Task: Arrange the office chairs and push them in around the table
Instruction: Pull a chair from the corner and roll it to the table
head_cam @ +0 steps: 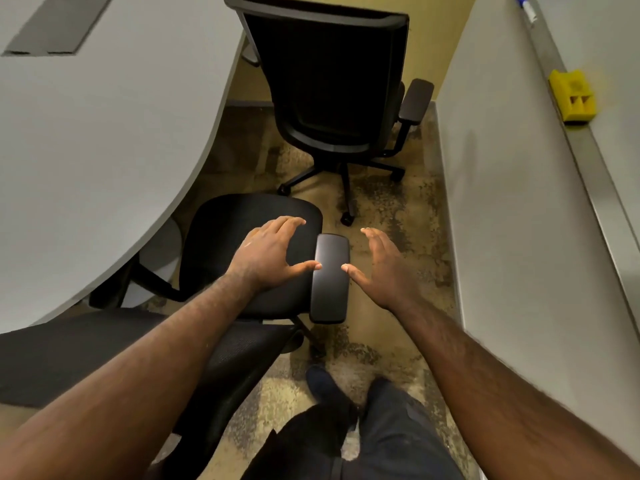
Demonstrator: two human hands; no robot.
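Near chair [242, 244] at frame centre, seat partly tucked under counter [104, 140]; armrest [329, 278] flanked by both hands. Left hand [266, 258] and right hand [381, 268]: fingers spread wide, nothing gripped, thumbs seen touching or nearly touching armrest edges. Armrest best clasped from both sides, chair rolled toward counter at upper left, squared to edge. Far chair [329, 84] at top centre not tucked in. Near chair's base and far armrest hidden; backrest cut off lower left. Contact of thumbs hard to judge.
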